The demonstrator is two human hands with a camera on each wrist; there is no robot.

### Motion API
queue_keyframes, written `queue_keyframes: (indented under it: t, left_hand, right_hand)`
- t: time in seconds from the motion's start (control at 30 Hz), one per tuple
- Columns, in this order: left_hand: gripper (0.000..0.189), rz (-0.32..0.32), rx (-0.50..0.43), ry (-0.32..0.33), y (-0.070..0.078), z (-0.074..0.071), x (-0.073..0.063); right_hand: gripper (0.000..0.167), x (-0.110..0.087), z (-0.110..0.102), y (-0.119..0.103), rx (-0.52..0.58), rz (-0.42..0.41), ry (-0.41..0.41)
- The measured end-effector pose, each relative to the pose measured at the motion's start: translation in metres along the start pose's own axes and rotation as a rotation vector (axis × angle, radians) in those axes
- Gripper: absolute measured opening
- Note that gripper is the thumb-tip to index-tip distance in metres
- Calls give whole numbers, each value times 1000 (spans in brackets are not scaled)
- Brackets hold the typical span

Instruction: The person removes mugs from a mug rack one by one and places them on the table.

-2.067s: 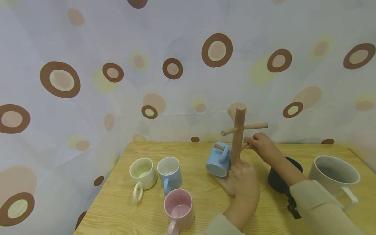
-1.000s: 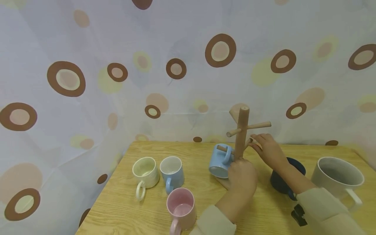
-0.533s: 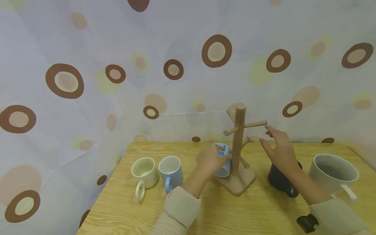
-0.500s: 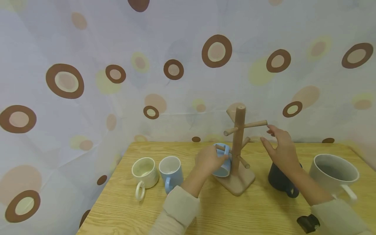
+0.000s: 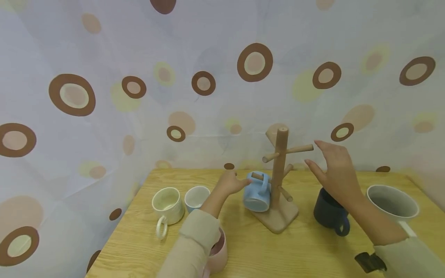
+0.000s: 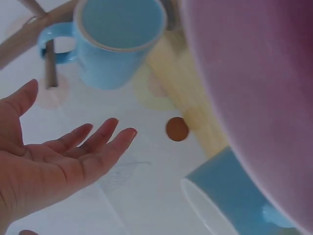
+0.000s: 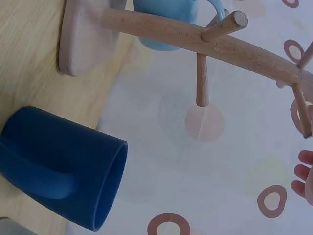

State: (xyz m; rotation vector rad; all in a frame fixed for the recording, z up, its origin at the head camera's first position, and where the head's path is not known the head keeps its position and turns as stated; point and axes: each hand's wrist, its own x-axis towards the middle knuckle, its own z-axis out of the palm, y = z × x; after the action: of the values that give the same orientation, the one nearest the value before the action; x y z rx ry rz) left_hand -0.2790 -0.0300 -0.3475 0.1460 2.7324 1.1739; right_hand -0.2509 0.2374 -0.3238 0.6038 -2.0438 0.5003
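Observation:
A wooden mug tree (image 5: 279, 166) stands on the table, a light blue mug (image 5: 255, 199) hanging by its handle from a lower left peg. My left hand (image 5: 227, 183) is just left of that mug, fingers spread and holding nothing; in the left wrist view the hand (image 6: 63, 161) has a gap between it and the mug (image 6: 117, 44). My right hand (image 5: 337, 166) is raised at the right of the tree, thumb and fingers apart, fingertips close to the tip of the upper right peg (image 5: 300, 148). Only some fingertips (image 7: 304, 171) show in the right wrist view.
Left on the table are a cream mug (image 5: 168, 204), another light blue mug (image 5: 197, 197) and a pink mug (image 5: 219, 256), the last two partly hidden by my left arm. Right are a dark blue mug (image 5: 326, 212) and a large grey-white mug (image 5: 393, 200). A patterned sheet (image 5: 222, 96) hangs behind.
My left hand has left the foot of the tree's post, passed by the hanging blue mug and drawn back left. My right hand has come off a lower peg and moved up and right.

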Motion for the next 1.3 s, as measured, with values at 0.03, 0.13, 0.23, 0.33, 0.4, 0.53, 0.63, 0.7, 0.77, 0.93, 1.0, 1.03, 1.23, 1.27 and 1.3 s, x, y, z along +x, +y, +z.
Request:
queue_keyframes:
  t: [0.03,0.13,0.23,0.33,0.4,0.53,0.63,0.7,0.77,0.93,1.0,1.03,1.23,1.27,1.3]
  left_hand:
    - [70,-5,-25,-4,-2,0,2]
    - [74,-59,-79,-35,-8,2,7]
    - [76,-105,-79,-68,-14,4,12]
    - [75,-129,-48,-92,-20,5,16]
    - [74,-137,-26,-102,-21,5,17]
    - [73,-160,-5,-126,-18,8,19]
    - [71,-174,-4,-149,-15,10,21]
    - [70,-183,-13,-161,-14,12,22]
    - [70,-190,-35,-171,-13,14,23]
    - [72,-193,-73,-174,-12,19,28]
    - [73,-197,-73,-173,-12,21,31]
    - [74,-197,-63,-174,-11,21,33]
    - [75,-198,17,-178,-5,23,39]
    - [73,-201,21,-176,-4,23,39]
    - [72,-203,24,-176,-4,24,39]
  right_hand:
    - [69,2,0,-1,-39,-30,12]
    - [69,7,1,-2,-142,-123,54]
    - [64,13,5,-1,-193,-197,84]
    - [58,17,9,1,-204,-234,95]
    - [54,18,9,2,-208,-244,97]
    - [29,20,7,4,-193,-239,88]
    - [27,20,6,3,-177,-222,82]
    - [32,19,6,3,-172,-213,81]
    - [31,18,6,2,-169,-211,83]
    - [30,17,9,0,-168,-214,100]
    - [29,17,10,-1,-170,-216,103]
    - [29,17,11,-1,-171,-215,104]
    - [28,18,12,-3,-164,-210,115]
    - [28,19,12,-4,-163,-212,116]
    - [27,19,12,-4,-162,-213,113]
